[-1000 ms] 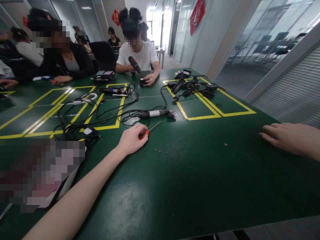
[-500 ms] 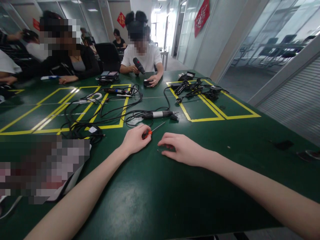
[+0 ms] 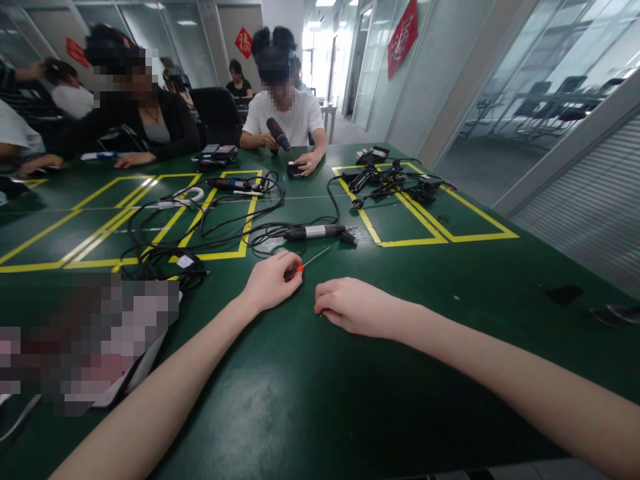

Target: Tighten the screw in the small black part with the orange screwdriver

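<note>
A screwdriver with a black and orange-red handle sits in my left hand, its thin metal shaft pointing up and to the right. Fingers curl round the handle just above the green table. To the right, my right hand is closed, thumb and fingertips pinched together at the table surface. A tiny bright speck shows under the fingertips; its kind is too small to tell. Beyond both hands lies a corded grey and black pen-shaped power tool.
Black cables are heaped at left, beyond a blurred-out flat object. More cords and adapters lie at right amid yellow tape. Across the table a person holds a power drill; another person sits at left.
My right hand's fingers have closed from a spread curl into a pinch and dropped slightly toward the table, covering where the tiny speck lay. My left hand keeps the screwdriver almost still.
</note>
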The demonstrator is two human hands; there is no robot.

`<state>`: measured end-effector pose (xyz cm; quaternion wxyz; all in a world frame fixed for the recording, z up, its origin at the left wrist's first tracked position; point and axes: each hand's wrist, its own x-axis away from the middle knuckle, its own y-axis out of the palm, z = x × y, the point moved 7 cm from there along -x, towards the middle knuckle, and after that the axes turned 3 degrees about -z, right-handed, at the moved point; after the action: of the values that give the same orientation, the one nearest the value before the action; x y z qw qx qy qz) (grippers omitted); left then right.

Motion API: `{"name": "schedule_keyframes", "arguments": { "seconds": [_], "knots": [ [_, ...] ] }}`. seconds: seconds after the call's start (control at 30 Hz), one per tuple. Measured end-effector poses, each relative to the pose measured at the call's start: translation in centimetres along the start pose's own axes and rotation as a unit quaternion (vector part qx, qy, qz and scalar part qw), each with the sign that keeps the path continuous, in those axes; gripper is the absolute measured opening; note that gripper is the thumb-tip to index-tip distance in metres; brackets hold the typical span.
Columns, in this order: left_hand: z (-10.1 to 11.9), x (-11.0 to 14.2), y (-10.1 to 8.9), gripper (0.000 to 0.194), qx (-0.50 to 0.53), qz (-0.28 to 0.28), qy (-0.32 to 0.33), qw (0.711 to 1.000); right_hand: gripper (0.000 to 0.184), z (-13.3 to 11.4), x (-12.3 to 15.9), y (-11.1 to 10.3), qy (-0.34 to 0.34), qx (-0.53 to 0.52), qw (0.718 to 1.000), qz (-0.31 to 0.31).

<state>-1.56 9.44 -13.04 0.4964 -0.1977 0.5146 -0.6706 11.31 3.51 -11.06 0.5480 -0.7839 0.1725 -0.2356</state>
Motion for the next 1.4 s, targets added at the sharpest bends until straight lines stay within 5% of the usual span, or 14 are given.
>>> {"name": "schedule_keyframes", "arguments": {
  "seconds": [0.23, 0.43, 0.57, 0.73, 0.97, 1.13, 1.4],
  "knots": [
    [-0.1, 0.0, 0.0, 0.015, 0.000, 0.001, 0.004, 1.000, 0.021, 0.4, 1.0, 0.1, -0.010, -0.014, 1.000, 0.021],
    [-0.2, 0.1, 0.0, 0.016, 0.001, 0.002, 0.005, 1.000, 0.021, -0.6, 0.8, 0.6, -0.052, 0.103, 0.993, -0.025],
    [-0.2, 0.1, 0.0, 0.016, 0.001, 0.001, 0.004, 1.000, 0.020, 0.9, 2.2, 0.8, -0.033, 0.147, 0.988, -0.023],
    [0.0, 0.0, -0.1, 0.017, 0.003, -0.002, 0.006, 1.000, 0.026, 7.1, 7.7, -0.1, 0.052, 0.126, 0.989, 0.053],
    [0.1, 0.1, -0.4, 0.017, 0.003, -0.001, 0.008, 1.000, 0.024, 17.7, 19.8, -1.6, 0.294, 0.099, 0.946, 0.093],
    [-0.1, 0.0, -0.2, 0.018, 0.000, -0.009, 0.002, 1.000, 0.022, 18.9, 24.9, -1.6, 0.348, 0.115, 0.925, 0.097],
    [-0.1, 0.2, -0.4, 0.017, -0.002, -0.004, -0.001, 1.000, 0.029, 18.4, 28.3, -0.5, 0.358, 0.191, 0.907, 0.109]
  ]
}}
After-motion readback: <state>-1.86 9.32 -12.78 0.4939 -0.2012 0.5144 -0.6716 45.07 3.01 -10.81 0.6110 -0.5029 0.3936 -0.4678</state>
